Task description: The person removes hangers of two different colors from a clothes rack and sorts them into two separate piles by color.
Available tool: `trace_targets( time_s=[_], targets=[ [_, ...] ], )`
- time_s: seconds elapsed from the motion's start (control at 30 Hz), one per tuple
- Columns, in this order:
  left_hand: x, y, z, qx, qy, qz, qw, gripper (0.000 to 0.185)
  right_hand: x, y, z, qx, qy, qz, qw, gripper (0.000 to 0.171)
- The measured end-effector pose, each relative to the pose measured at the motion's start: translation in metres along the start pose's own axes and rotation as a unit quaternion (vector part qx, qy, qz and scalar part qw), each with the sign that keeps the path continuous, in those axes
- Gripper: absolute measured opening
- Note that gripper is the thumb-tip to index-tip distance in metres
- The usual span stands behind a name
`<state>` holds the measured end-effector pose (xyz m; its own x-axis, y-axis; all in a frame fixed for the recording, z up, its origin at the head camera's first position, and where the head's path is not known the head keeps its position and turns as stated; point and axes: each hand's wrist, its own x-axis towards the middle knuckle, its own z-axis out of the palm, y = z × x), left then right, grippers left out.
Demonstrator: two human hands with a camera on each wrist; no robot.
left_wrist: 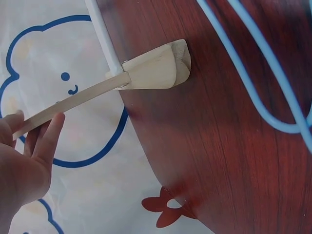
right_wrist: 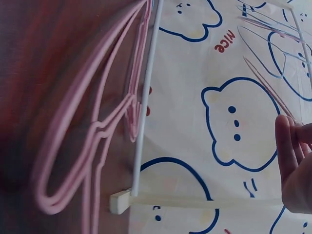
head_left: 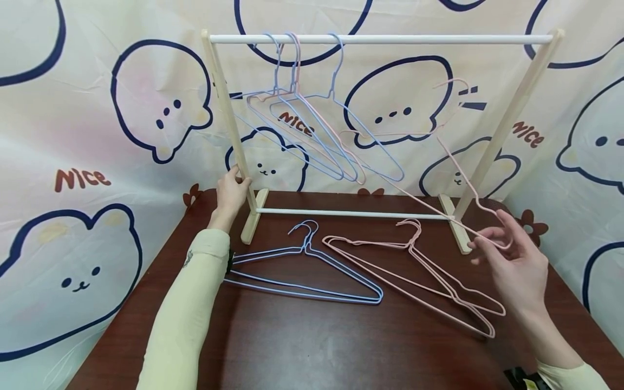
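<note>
Left sleeve: pale yellow cloth (head_left: 187, 303), nearest the head camera, reaching forward over the dark brown wood-grained table (head_left: 302, 346).
Left hand (head_left: 232, 189): grasping the pale wooden left upright (head_left: 226, 108) of the rack, low down, above its foot; thumb on one side, fingers on the other.
Right hand (head_left: 519, 265): thumb and fingers pinching one end of a single pink wire hanger (head_left: 458, 167).
Held hanger: tilted, raised off the table at the right part of the rack; its hook is below the white top rail (head_left: 439, 39), apart from it.
On the rail: several light-blue and pink wire hangers (head_left: 294, 84), hooked towards the left end.
Blue pair: two light-blue wire hangers (head_left: 306, 248), one over the other on the table, before my left arm.
Pink pair: two pink wire hangers (head_left: 411, 245), overlapping on the table, to the right of the blue pair.
Backdrop: cream cloth (head_left: 161, 103) printed with navy bear outlines, behind the rack.
</note>
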<state>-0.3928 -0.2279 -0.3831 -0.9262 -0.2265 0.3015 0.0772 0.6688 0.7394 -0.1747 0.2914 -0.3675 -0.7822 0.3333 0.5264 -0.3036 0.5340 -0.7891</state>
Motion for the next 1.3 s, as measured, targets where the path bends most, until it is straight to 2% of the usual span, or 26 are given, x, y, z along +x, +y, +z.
trace_targets(
  time_s=[0.1, 0.27, 0.47, 0.63, 0.8, 0.87, 1.0, 1.1, 1.2, 1.3],
  targets=[
    [0.000, 0.002, -0.002, -0.004, -0.006, -0.001, 1.0000, 0.049, -0.007, 0.005, -0.007, 0.021, -0.014, 0.036, 0.999, 0.066],
    [-0.001, 0.005, -0.003, 0.002, -0.011, 0.006, 0.9999, 0.046, -0.018, 0.016, -0.018, 0.068, -0.042, 0.064, 0.995, 0.066],
    [-0.002, 0.004, -0.002, 0.013, -0.009, 0.007, 0.9999, 0.043, -0.032, 0.024, -0.024, 0.061, -0.065, 0.053, 0.995, 0.067],
    [-0.004, 0.003, -0.001, 0.015, -0.008, 0.004, 0.9999, 0.043, -0.043, 0.028, -0.031, 0.075, -0.084, 0.078, 0.991, 0.065],
    [-0.004, 0.003, -0.001, 0.013, -0.009, 0.005, 0.9999, 0.043, -0.054, 0.032, -0.038, 0.068, -0.106, 0.109, 0.986, 0.065],
    [-0.004, 0.003, -0.001, 0.016, -0.008, 0.003, 0.9998, 0.041, -0.058, 0.034, -0.040, 0.046, -0.119, 0.109, 0.986, 0.064],
    [-0.004, 0.003, 0.000, 0.020, -0.006, 0.004, 0.9998, 0.040, -0.066, 0.040, -0.045, 0.063, -0.132, 0.111, 0.983, 0.063],
    [-0.004, 0.003, 0.001, 0.015, -0.007, 0.007, 0.9998, 0.041, -0.070, 0.044, -0.051, 0.047, -0.133, 0.106, 0.984, 0.063],
    [-0.004, 0.003, 0.001, 0.010, -0.006, 0.006, 0.9999, 0.041, -0.072, 0.048, -0.055, -0.009, -0.138, 0.099, 0.985, 0.062],
    [-0.003, 0.004, 0.000, 0.012, -0.003, 0.005, 0.9999, 0.040, -0.073, 0.051, -0.057, -0.059, -0.150, 0.096, 0.982, 0.062]
  ],
)
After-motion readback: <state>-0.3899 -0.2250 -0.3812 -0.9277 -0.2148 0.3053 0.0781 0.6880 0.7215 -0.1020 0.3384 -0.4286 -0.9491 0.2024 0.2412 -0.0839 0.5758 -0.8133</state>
